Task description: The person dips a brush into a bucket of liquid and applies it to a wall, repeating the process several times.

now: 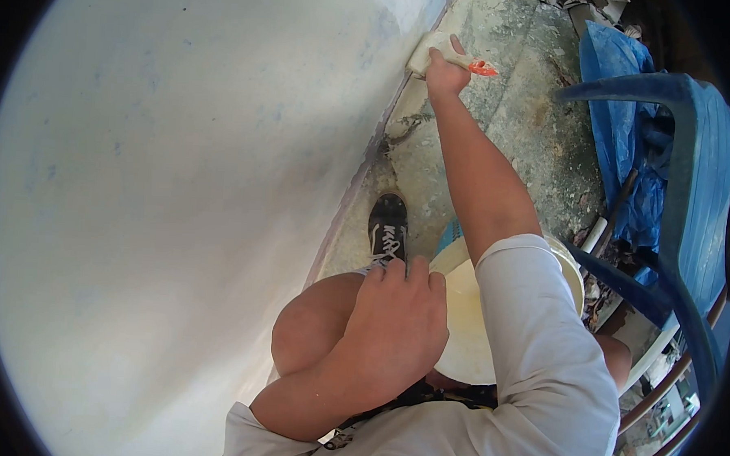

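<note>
My right hand [447, 73] reaches far forward, closed around a paintbrush with a pale, paint-coated head [425, 53] and an orange handle end [482, 68]. The brush head meets the foot of the white wall [180, 179], where the wall joins the floor. Close to my body, my left hand [402, 319] is in front of my bent knee [312, 319], back of the hand up and fingers curled. What lies under those fingers is hidden. Just right of it stands a bucket [572, 274] of creamy white paint [466, 330], partly covered by my right arm.
On the right stands a blue plastic chair [684, 185], beside a crumpled blue tarp [616, 68]. Paint spots the concrete floor [525, 113]. My black shoe [388, 221] is close to the wall. Pipes [594, 236] and debris lie near the chair.
</note>
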Motion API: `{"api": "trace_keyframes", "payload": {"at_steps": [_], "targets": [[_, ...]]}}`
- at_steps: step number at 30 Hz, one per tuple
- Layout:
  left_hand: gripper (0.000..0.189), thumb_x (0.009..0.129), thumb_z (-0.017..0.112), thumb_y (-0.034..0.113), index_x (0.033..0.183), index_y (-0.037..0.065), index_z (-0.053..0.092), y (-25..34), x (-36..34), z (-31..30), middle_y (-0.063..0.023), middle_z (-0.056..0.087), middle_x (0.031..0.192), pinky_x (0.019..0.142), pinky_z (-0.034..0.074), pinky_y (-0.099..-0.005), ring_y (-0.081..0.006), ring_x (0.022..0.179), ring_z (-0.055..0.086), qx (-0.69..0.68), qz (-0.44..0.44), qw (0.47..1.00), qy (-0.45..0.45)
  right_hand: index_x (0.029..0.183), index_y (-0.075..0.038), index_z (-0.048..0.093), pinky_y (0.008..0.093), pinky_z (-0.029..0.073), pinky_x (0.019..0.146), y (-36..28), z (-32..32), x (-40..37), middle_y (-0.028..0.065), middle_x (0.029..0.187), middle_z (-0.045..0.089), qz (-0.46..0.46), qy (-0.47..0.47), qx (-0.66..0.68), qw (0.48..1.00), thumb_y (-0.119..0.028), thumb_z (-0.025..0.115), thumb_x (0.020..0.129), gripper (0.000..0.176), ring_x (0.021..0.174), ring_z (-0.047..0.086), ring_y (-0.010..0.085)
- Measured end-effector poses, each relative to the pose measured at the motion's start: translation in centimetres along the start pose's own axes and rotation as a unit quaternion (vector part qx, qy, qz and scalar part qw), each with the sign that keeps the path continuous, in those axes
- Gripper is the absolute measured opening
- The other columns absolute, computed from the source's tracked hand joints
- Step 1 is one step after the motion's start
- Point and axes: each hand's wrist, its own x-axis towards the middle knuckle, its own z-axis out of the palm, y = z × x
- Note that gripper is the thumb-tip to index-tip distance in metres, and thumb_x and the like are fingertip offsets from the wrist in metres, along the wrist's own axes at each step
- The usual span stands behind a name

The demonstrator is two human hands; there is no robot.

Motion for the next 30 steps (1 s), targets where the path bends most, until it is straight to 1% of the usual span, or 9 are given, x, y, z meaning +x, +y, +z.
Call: {"api": "trace_keyframes", "payload": {"at_steps": [6,8,11,16,20,22,26,28,30], "targets": [[0.026,0.069,0.064,0.015,0.086,-0.003,0.057,-0.2,-0.2,0.0,-0.0148,0.055,0.090,0.076,0.045,-0.0382,-0.0281,0.086,0.056,0.000,0.004,1.000,0.004,0.119,0.001,0.057,0.0312,0.048,0.084,-2.1,-2.0,2.9,0.0164,0.108,0.061,-0.056,0.035,0.105,0.992,0.001,0.066,0.072,0.048,0.095,0.062,0.0237],[0.025,0.069,0.064,0.015,0.085,-0.003,0.057,-0.1,-0.2,0.1,-0.0148,0.055,0.090,0.076,0.045,-0.0381,-0.0281,0.085,0.056,0.006,0.012,1.000,0.007,0.118,0.000,0.057,0.0313,0.048,0.085,-1.9,-2.8,3.5,0.0165,0.109,0.061,-0.041,0.043,0.118,0.991,0.002,0.066,0.071,0.048,0.096,0.061,0.0240],[0.024,0.068,0.064,0.015,0.084,-0.003,0.057,0.1,-0.1,0.2,-0.0148,0.055,0.090,0.075,0.045,-0.0383,-0.0282,0.085,0.056,0.001,0.010,1.000,0.013,0.121,-0.001,0.056,0.0296,0.049,0.084,-0.8,-3.4,3.6,0.0147,0.112,0.060,-0.039,0.041,0.056,0.997,0.005,0.066,0.072,0.050,0.096,0.060,0.0218],[0.025,0.067,0.064,0.015,0.083,-0.003,0.057,-0.1,0.1,0.2,-0.0145,0.055,0.088,0.074,0.045,-0.0385,-0.0282,0.084,0.056,0.003,0.007,1.000,0.020,0.122,-0.003,0.056,0.0302,0.046,0.087,-0.1,-2.5,2.0,0.0154,0.112,0.061,-0.022,0.013,-0.046,0.999,0.000,0.068,0.072,0.051,0.097,0.060,0.0217],[0.025,0.067,0.064,0.015,0.083,-0.003,0.057,-0.2,0.1,0.1,-0.0144,0.054,0.088,0.073,0.045,-0.0382,-0.0281,0.083,0.056,0.006,0.001,1.000,0.009,0.122,-0.003,0.056,0.0301,0.045,0.088,-0.5,-1.7,0.8,0.0152,0.111,0.061,-0.007,0.012,-0.074,0.997,-0.003,0.069,0.072,0.051,0.098,0.060,0.0216],[0.025,0.068,0.064,0.015,0.084,-0.002,0.057,-0.1,0.1,0.1,-0.0143,0.055,0.088,0.074,0.045,-0.0378,-0.0279,0.084,0.056,0.004,0.002,1.000,0.017,0.122,-0.004,0.056,0.0302,0.045,0.088,-0.1,-1.1,0.5,0.0150,0.112,0.061,0.015,0.011,-0.035,0.999,-0.004,0.069,0.072,0.052,0.099,0.060,0.0216],[0.026,0.068,0.064,0.015,0.085,-0.002,0.056,-0.2,0.0,0.2,-0.0144,0.054,0.089,0.075,0.045,-0.0376,-0.0278,0.085,0.055,0.001,0.002,1.000,0.013,0.122,-0.003,0.056,0.0305,0.046,0.088,-0.2,-0.2,0.5,0.0149,0.112,0.061,-0.004,-0.004,-0.071,0.997,-0.002,0.068,0.072,0.051,0.099,0.059,0.0219],[0.026,0.068,0.064,0.015,0.085,-0.002,0.056,-0.3,0.0,0.1,-0.0144,0.054,0.090,0.076,0.045,-0.0376,-0.0278,0.085,0.055,-0.002,-0.002,1.000,0.013,0.121,-0.002,0.056,0.0309,0.047,0.087,-0.3,-1.0,1.5,0.0144,0.112,0.061,-0.004,0.020,0.049,0.999,0.001,0.068,0.071,0.052,0.098,0.060,0.0224],[0.020,0.069,0.060,0.012,0.083,-0.002,0.056,-0.3,-0.1,0.3,-0.0142,0.054,0.086,0.073,0.044,-0.0364,-0.0265,0.082,0.054,-0.008,0.011,1.000,0.026,0.121,-0.002,0.056,0.0310,0.047,0.087,-0.5,-2.1,2.6,0.0143,0.112,0.061,-0.006,0.029,0.069,0.997,0.002,0.068,0.071,0.052,0.098,0.060,0.0225]]}}
